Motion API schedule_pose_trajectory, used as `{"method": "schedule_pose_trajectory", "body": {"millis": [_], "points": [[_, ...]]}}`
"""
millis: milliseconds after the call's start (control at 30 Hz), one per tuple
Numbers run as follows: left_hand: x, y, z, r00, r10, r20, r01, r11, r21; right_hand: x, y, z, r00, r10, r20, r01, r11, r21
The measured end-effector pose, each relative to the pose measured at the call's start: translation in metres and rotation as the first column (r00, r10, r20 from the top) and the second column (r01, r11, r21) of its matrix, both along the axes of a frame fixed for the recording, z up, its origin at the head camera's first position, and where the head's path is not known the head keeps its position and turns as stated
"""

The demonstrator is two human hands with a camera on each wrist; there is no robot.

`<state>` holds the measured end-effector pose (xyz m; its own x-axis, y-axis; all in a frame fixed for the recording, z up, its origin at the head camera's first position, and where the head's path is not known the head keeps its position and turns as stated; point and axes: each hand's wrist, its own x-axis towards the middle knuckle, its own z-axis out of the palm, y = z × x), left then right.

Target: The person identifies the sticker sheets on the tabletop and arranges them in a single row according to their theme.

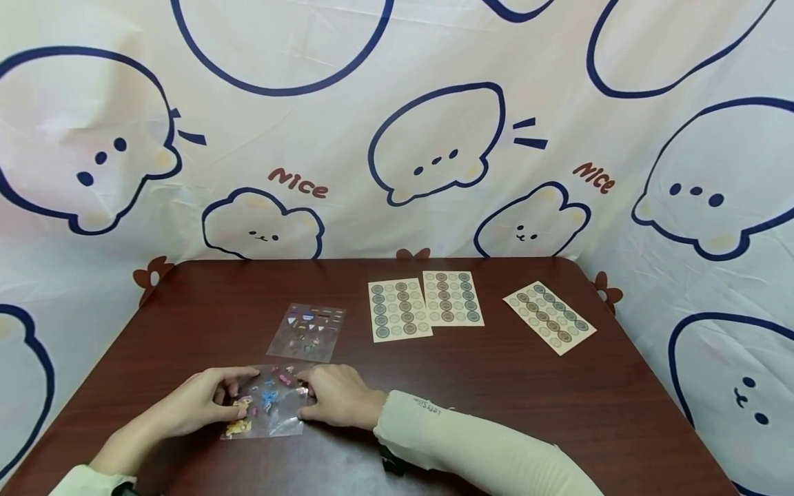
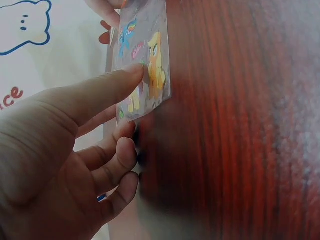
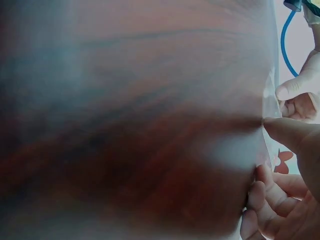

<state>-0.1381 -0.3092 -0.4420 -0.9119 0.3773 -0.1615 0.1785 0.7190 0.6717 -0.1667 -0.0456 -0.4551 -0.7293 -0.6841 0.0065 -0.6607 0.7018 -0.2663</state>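
Note:
A clear sticker sheet [image 1: 282, 415] with blue, pink and yellow cartoon ponies lies low over the front left of the table, between both hands. My left hand [image 1: 197, 401] pinches its left edge, thumb on top. In the left wrist view, that thumb lies beside a yellow pony sticker [image 2: 156, 70], while the other fingers curl beneath the sheet. At the opposite edge, my right hand [image 1: 340, 395] holds the sheet between thumb and fingers. The right wrist view shows the right thumb [image 3: 287, 132] against the thin, shiny edge, seen nearly side-on.
Just behind lies another clear sheet [image 1: 331, 329] with small stickers. Two cream sheets of round stickers [image 1: 401, 310] [image 1: 453, 298] overlap near the table's back edge, and a third cream sheet [image 1: 550, 318] lies angled at right. A printed cloth [image 1: 347, 227] hangs around the dark wooden table [image 1: 496, 393].

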Motion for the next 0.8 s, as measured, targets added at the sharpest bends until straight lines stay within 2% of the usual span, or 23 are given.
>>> {"method": "schedule_pose_trajectory", "body": {"millis": [500,667,800], "points": [[0.0019,0.0031,-0.0012,0.996,-0.003,-0.095,-0.005,0.996,-0.086,0.0004,0.0001,0.0003,1.000,0.023,-0.015,-0.022,1.000,0.021],[0.0008,0.0030,-0.0002,0.996,-0.003,-0.088,-0.005,0.995,-0.095,-0.0019,0.0003,0.0011,1.000,0.031,-0.004,-0.031,0.999,0.018],[0.0019,0.0001,-0.0015,0.998,-0.010,-0.056,0.005,0.996,-0.084,-0.0001,0.0006,-0.0001,0.999,0.040,0.009,-0.040,0.999,0.005]]}}
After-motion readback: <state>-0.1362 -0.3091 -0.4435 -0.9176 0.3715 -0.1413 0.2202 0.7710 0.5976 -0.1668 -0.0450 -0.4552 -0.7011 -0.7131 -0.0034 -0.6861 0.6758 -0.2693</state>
